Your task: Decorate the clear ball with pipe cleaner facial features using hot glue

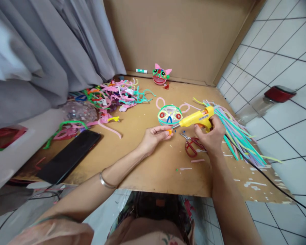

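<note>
Above the tabletop (132,170), your right hand (212,133) grips the yellow glue gun (195,118), while your left hand (153,140), just nearer you than the green-rimmed face (169,115), pinches a small orange piece (170,131) beside the nozzle (176,127). For a neat bead, steady your aim, squeeze lightly, and keep skin off that probably hot metal.

The left arm (84,197) slants from near left toward the middle, its wrist (139,153) almost straight. The left hand (151,140) points right, closed in a pinch of thumb and fingers (161,129). The right arm (228,194) rises from near right; the right hand (214,137) curls in a grip. The 2 hands are near each other, apart.
</note>
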Available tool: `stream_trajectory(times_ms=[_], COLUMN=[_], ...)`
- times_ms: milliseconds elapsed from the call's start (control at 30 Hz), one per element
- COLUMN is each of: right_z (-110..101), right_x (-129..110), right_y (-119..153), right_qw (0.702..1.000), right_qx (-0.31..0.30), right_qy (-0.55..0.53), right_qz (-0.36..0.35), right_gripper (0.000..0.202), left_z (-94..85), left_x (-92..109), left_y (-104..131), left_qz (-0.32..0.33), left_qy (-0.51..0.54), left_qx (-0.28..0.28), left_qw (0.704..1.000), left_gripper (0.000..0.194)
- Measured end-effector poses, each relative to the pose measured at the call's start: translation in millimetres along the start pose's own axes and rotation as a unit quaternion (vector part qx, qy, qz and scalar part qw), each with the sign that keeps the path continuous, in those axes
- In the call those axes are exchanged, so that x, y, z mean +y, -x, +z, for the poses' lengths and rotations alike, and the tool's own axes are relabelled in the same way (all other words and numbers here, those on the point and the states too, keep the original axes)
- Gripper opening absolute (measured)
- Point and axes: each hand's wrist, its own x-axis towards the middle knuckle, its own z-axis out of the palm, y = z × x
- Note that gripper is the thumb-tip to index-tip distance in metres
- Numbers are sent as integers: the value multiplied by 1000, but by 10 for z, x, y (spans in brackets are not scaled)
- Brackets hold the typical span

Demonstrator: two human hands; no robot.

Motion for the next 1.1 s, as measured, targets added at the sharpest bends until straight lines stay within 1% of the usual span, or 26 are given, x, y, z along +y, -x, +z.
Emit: stream_trajectory(times_ms=[167,333,600,867,1100], right_z=[28,45,44,62,53], right_x=[-13,-23,-47,-3,-30], right_y=[3,4,1,18,6], right_qw=[998,996,994,994,995], right_qx=[-16,-30,-15,-7,-1], right_qy=[46,53,67,70,71], right_qz=[-48,-62,-86,-79,-72], right_gripper=[24,23,22,24,23], left_z=[11,3,-4,7,13], left_x=[11,14,41,62,69], left_y=[19,-2,9,8,7], left_qz=[27,55,45,52,56], left_qy=[-30,-38,-41,-25,-17], left_qx=[-14,-20,-23,-18,-11], left_qw=[999,998,998,998,998], left_gripper=[41,40,43,41,39])
